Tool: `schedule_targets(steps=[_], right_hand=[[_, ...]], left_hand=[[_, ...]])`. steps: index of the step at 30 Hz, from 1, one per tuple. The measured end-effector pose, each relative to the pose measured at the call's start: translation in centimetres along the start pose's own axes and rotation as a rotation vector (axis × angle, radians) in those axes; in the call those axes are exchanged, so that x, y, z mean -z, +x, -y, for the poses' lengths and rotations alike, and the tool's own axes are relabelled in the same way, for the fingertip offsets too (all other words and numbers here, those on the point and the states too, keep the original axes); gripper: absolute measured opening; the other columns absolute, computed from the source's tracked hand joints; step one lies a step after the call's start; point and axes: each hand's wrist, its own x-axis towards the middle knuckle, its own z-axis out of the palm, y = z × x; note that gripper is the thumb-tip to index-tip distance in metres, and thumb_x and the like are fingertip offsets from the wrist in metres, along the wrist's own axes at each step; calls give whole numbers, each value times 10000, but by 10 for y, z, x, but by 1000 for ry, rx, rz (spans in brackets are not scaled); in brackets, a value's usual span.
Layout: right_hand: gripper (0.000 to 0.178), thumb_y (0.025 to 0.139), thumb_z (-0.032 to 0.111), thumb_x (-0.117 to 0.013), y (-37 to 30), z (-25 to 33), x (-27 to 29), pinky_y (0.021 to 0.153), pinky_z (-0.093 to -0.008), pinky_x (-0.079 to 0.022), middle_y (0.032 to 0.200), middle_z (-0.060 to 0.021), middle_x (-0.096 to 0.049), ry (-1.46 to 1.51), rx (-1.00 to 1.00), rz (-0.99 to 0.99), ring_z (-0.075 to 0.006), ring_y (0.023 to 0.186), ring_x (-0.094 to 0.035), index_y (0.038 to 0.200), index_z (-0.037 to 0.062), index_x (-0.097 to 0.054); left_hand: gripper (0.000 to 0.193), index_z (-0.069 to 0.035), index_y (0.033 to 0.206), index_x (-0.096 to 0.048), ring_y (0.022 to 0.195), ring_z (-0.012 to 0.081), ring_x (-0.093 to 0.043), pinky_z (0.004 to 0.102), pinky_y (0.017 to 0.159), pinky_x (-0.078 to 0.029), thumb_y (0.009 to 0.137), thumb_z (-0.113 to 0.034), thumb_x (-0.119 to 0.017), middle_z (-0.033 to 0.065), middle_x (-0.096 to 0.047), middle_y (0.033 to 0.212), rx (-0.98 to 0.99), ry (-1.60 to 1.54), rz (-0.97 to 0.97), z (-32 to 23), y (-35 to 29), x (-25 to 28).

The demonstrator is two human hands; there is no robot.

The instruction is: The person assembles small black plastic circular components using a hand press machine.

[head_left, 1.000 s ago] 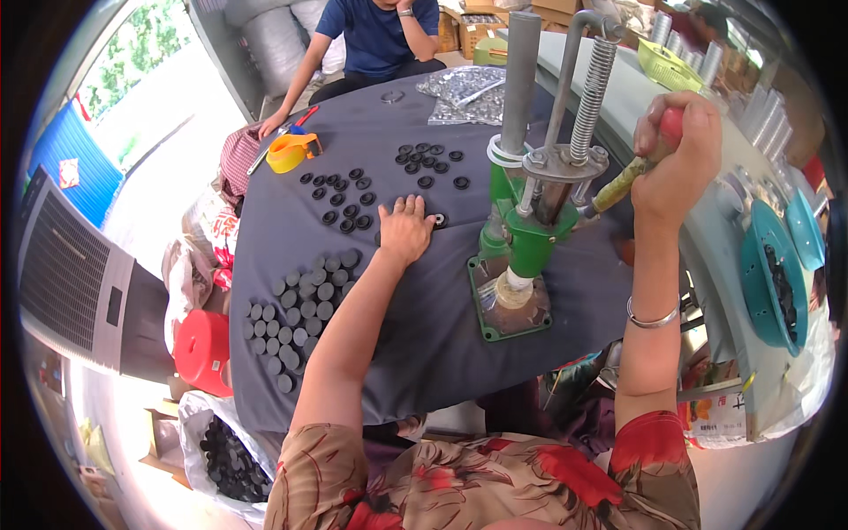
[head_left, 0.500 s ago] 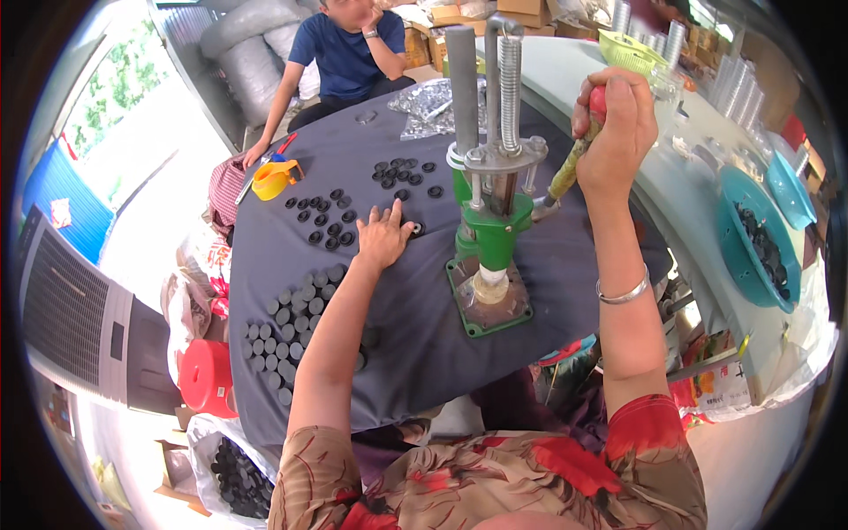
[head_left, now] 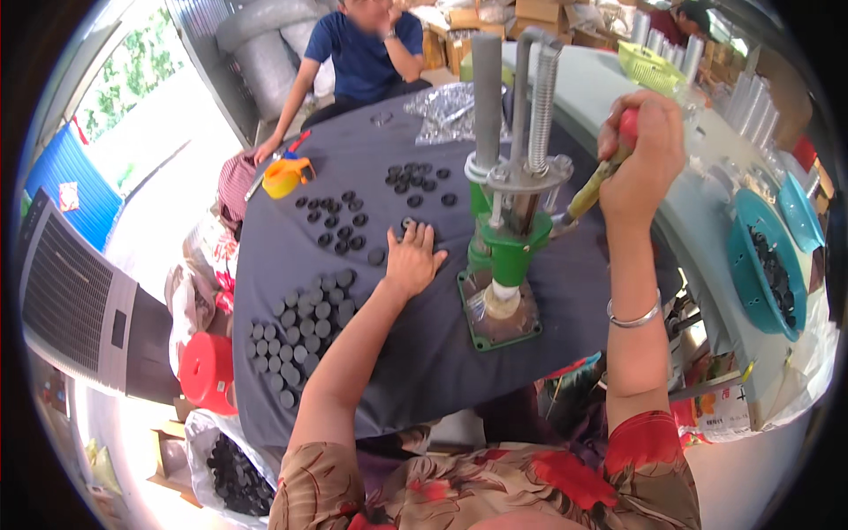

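Observation:
My left hand [head_left: 412, 263] rests palm down on the dark tablecloth with its fingers stretched out. Its fingertips touch a small black ring-like cap [head_left: 407, 223]. A single dark disc [head_left: 376, 256] lies just left of that hand. My right hand [head_left: 645, 159] is wrapped round the lever handle [head_left: 590, 193] of a green hand press, and the handle's red knob shows at the top of my fist. The press [head_left: 508, 252] stands upright on a square base, with a pale round die [head_left: 502, 300] beneath its ram. Anything under my left palm is hidden.
Black caps [head_left: 336, 216] lie in two loose groups beyond my left hand. Many dark discs [head_left: 305, 322] spread near my left forearm. A yellow tape dispenser [head_left: 283, 178] sits at the far left edge. Across the table sits a person [head_left: 362, 57]. A teal basin [head_left: 746, 274] stands right.
The view has shifted, moving the scene right and down. The black cap that was beside my left thumb now lies at my fingertips, further left. My right hand keeps its hold on the lever.

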Motion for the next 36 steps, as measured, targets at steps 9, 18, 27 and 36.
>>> schedule_targets(steps=[9,18,27,36], right_hand=[[243,965,224,-487,-5,-4,3,474,-240,-379,699,-58,-539,-17,10,23,-99,513,-463,915,0,-568],[217,961,193,-508,5,-5,2,463,-232,-400,692,-43,-529,15,82,39,-88,520,-470,909,-10,-566],[207,965,184,-519,-2,-6,6,453,-216,-390,686,-30,-517,36,87,55,-70,520,-469,903,-8,-568],[215,954,223,-482,6,-9,5,452,-231,-364,688,-44,-514,-29,36,-4,-99,498,-450,895,27,-547]], left_hand=[[605,43,1313,-472,1312,339,-421,640,1034,-262,938,-431,-486,176,-514,1339,55,22,83,-9,-9,1],[496,-106,1339,-495,1207,341,-486,474,942,-402,866,-205,-607,167,-515,1325,180,-68,-173,12,-24,46],[118,-82,912,-637,927,303,-597,453,781,-468,820,-121,-573,85,-658,867,189,114,227,58,-49,25],[286,-34,1023,-687,781,312,-639,380,717,-506,749,-115,-687,152,-654,865,358,-436,-255,57,-34,26]])
